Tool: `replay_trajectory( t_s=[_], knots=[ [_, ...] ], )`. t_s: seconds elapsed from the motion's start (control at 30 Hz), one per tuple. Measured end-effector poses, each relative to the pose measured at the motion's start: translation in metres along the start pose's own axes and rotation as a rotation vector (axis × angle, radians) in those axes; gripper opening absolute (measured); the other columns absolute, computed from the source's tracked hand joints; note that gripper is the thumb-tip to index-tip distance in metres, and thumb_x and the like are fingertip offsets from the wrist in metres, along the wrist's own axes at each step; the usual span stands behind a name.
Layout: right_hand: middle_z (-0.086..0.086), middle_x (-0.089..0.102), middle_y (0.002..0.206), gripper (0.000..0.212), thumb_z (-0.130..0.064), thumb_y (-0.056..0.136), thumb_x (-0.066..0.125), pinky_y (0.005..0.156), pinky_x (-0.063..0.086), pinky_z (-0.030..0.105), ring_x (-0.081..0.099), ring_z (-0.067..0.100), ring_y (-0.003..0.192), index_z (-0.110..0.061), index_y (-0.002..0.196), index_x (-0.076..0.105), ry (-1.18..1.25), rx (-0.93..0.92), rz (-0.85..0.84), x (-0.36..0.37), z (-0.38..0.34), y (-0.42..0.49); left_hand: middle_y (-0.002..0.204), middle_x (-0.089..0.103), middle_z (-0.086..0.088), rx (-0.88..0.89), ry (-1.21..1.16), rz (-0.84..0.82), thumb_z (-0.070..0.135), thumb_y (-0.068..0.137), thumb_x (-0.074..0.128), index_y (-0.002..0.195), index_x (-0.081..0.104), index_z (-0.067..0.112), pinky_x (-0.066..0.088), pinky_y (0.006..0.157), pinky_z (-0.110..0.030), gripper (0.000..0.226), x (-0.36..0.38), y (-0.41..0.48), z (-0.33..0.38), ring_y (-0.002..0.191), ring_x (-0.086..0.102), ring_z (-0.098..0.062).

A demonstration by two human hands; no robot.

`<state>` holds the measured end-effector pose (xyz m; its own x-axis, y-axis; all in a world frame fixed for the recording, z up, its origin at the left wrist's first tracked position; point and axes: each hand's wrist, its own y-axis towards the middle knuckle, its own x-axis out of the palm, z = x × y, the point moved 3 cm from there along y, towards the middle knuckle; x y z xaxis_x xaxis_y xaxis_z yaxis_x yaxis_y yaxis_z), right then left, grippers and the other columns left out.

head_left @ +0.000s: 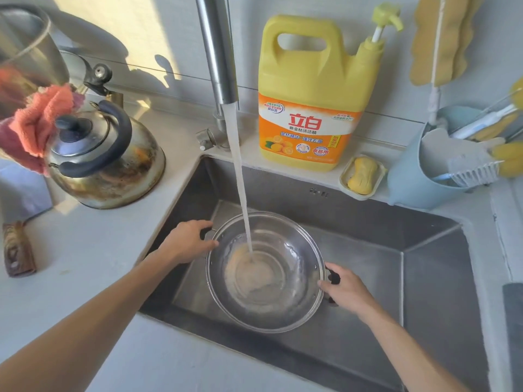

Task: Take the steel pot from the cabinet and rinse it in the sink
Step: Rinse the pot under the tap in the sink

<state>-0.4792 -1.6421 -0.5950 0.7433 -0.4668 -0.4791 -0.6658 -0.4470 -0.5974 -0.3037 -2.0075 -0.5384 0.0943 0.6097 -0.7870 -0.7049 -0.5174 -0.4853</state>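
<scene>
The steel pot [285, 278] sits inside the steel sink [396, 292], mouth up, with water pooling in its bottom. A stream of water from the tap [218, 52] falls into the pot near its middle. My left hand [186, 241] grips the pot's black left handle at the rim. My right hand [348, 290] grips the black right handle on the opposite side. Both handles are mostly hidden under my fingers.
A stained kettle [104, 157] with an orange cloth [39, 120] stands on the counter at the left. Behind the sink are a yellow detergent jug [314, 94], a soap dish [362, 176] and a blue holder [430, 171] with brushes. A brown object [18, 250] lies at the left edge.
</scene>
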Motion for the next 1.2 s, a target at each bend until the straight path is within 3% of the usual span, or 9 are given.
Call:
replay_trajectory(
  t_s=[0.1, 0.23, 0.33, 0.4, 0.6, 0.7, 0.83, 1.03, 1.2],
  knots=[
    [0.009, 0.07, 0.101, 0.046, -0.025, 0.094, 0.073, 0.088, 0.065, 0.044, 0.07, 0.029, 0.09, -0.033, 0.138, 0.068, -0.131, -0.024, 0.035, -0.016, -0.003, 0.006, 0.154, 0.065, -0.005, -0.037, -0.05, -0.055, 0.048, 0.095, 0.078, 0.158, 0.055, 0.023, 0.055, 0.108, -0.038, 0.072, 0.02, 0.003, -0.008, 0.122, 0.072, -0.027],
    [0.011, 0.061, 0.135, 0.059, -0.035, 0.097, 0.07, 0.109, 0.044, 0.035, 0.057, 0.027, 0.135, -0.035, 0.154, 0.054, -0.335, -0.111, 0.127, -0.037, -0.023, 0.008, 0.159, 0.06, -0.006, -0.093, -0.17, -0.074, 0.038, 0.098, 0.079, 0.163, 0.047, 0.02, 0.056, 0.105, -0.034, 0.075, 0.046, 0.004, -0.015, 0.128, 0.067, -0.026],
    [0.003, 0.054, 0.127, 0.058, -0.031, 0.099, 0.071, 0.103, 0.043, 0.032, 0.06, 0.018, 0.117, -0.031, 0.154, 0.053, -0.354, -0.24, 0.204, -0.043, -0.039, -0.001, 0.146, 0.065, -0.007, -0.124, -0.28, -0.036, 0.027, 0.098, 0.08, 0.155, 0.052, 0.021, 0.059, 0.063, -0.016, 0.063, 0.053, 0.001, -0.015, 0.1, 0.072, -0.016],
    [-0.005, 0.049, 0.116, 0.056, -0.024, 0.099, 0.072, 0.092, 0.041, 0.026, 0.059, 0.003, 0.09, -0.028, 0.152, 0.054, -0.311, -0.306, 0.252, -0.043, -0.047, -0.011, 0.128, 0.068, -0.007, -0.141, -0.36, 0.016, 0.023, 0.096, 0.082, 0.144, 0.055, 0.023, 0.06, 0.056, -0.018, 0.055, 0.053, -0.001, -0.018, 0.09, 0.074, -0.021],
    [-0.009, 0.047, 0.096, 0.05, -0.014, 0.092, 0.079, 0.075, 0.04, 0.007, 0.055, -0.002, 0.086, -0.029, 0.137, 0.062, -0.177, -0.357, 0.331, -0.031, -0.036, -0.022, 0.119, 0.072, 0.002, -0.03, -0.385, 0.23, 0.025, 0.09, 0.089, 0.134, 0.062, 0.027, 0.061, 0.086, -0.032, 0.052, 0.028, -0.02, -0.015, 0.099, 0.072, -0.02],
    [-0.007, 0.051, 0.097, 0.051, -0.016, 0.09, 0.083, 0.08, 0.045, 0.014, 0.058, 0.003, 0.082, -0.028, 0.135, 0.063, -0.108, -0.303, 0.294, -0.024, -0.026, -0.021, 0.123, 0.073, 0.004, 0.006, -0.354, 0.249, 0.03, 0.089, 0.09, 0.14, 0.065, 0.029, 0.049, 0.093, -0.032, 0.057, 0.014, -0.025, -0.015, 0.106, 0.066, -0.017],
    [-0.022, 0.062, 0.11, 0.054, -0.027, 0.087, 0.085, 0.098, 0.059, 0.047, 0.068, 0.016, 0.105, -0.035, 0.135, 0.062, -0.054, -0.205, 0.196, -0.022, -0.016, -0.016, 0.132, 0.072, 0.001, -0.009, -0.296, 0.169, 0.039, 0.091, 0.086, 0.153, 0.059, 0.027, 0.047, 0.08, -0.021, 0.068, 0.005, -0.028, -0.013, 0.106, 0.064, -0.015],
    [-0.005, 0.064, 0.119, 0.068, -0.04, 0.084, 0.088, 0.1, 0.058, 0.042, 0.067, 0.021, 0.111, -0.02, 0.143, 0.061, -0.041, -0.062, 0.169, -0.03, 0.001, -0.007, 0.118, 0.076, 0.002, -0.018, -0.392, 0.002, 0.039, 0.091, 0.086, 0.149, 0.063, 0.023, 0.064, 0.083, -0.029, 0.064, 0.013, -0.03, -0.014, 0.098, 0.078, -0.019],
    [-0.003, 0.065, 0.14, 0.069, -0.037, 0.086, 0.087, 0.103, 0.052, 0.027, 0.068, 0.017, 0.123, -0.022, 0.147, 0.059, 0.035, -0.064, 0.149, -0.04, 0.012, -0.008, 0.133, 0.075, 0.009, 0.084, -0.465, -0.112, 0.016, 0.094, 0.085, 0.131, 0.057, 0.053, 0.053, 0.117, -0.043, 0.059, 0.017, -0.036, -0.018, 0.119, 0.074, -0.018]
  ],
)
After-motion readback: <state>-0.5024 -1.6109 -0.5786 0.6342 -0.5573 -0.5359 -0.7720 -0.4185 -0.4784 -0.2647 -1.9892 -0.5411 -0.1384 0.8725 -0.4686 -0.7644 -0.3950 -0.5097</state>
